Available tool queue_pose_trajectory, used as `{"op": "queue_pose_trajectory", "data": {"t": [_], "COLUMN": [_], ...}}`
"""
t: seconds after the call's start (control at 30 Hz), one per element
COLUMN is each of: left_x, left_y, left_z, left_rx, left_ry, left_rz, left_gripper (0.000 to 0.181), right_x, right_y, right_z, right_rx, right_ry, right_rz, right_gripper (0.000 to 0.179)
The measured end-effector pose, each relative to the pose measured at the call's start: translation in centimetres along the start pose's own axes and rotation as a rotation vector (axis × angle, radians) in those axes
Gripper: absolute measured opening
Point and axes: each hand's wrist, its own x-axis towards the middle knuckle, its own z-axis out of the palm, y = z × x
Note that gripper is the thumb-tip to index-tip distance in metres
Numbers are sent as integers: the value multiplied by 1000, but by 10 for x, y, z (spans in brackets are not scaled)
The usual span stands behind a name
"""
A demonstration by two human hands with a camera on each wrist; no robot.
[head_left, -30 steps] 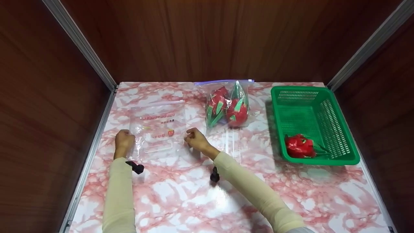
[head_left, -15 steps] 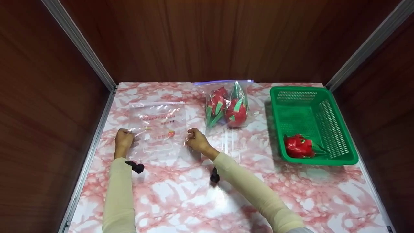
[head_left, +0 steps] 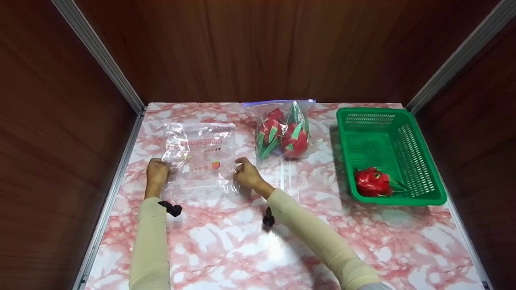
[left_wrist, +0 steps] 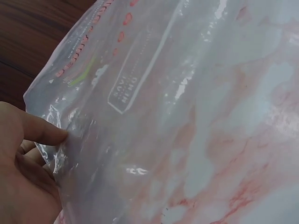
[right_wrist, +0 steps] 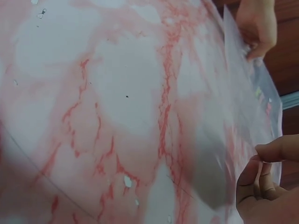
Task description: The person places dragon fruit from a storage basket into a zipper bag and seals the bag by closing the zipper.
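A clear plastic zip bag with red print and a small strawberry picture is stretched between both hands at the left of the table. My left hand pinches its left edge between thumb and fingers; the left wrist view shows the thumb on the film. On the opposite edge, my right hand pinches the film with thumb and forefinger, as the right wrist view shows. The bag's far edge tilts up towards the back. Beyond the right hand stands a filled zip bag with a purple top strip, holding two red dragon fruits.
At the right is a green plastic basket with another dragon fruit in its near left corner. Clear flat bags lie just right of the right hand. Wooden panels wall the pink marbled table at back and sides.
The printed bag has shifted slightly to the right and its film has been pulled about, its far edge rising. Both hands have moved a little to the right, keeping their hold.
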Motion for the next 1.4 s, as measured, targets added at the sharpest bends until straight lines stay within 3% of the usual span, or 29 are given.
{"op": "queue_pose_trajectory", "data": {"t": [0.3, 0.5, 0.73, 1.0, 1.2, 1.4], "left_x": [-3, -14, -24, -21, -18, -4], "left_y": [3, 22, 37, 39, 44, 34], "left_z": [8, 7, 7, 10, 16, 24], "left_rx": [-112, -170, -252, -326, -375, -354], "left_ry": [20, 1, -45, -92, -89, -45], "left_rz": [47, 47, 82, 129, 125, 166], "left_gripper": [19, 21, 31, 62, 64, 59], "right_x": [1, 4, 5, 7, 4, 5], "right_y": [-6, -6, -5, -10, -13, -11], "right_z": [-5, -7, -11, -21, -31, -39], "right_rx": [113, 166, 207, 267, 228, 184], "right_ry": [33, 71, 86, 66, 50, 61], "right_rz": [-2, -67, -98, -88, -155, -260], "right_gripper": [47, 35, 35, 42, 54, 51]}}
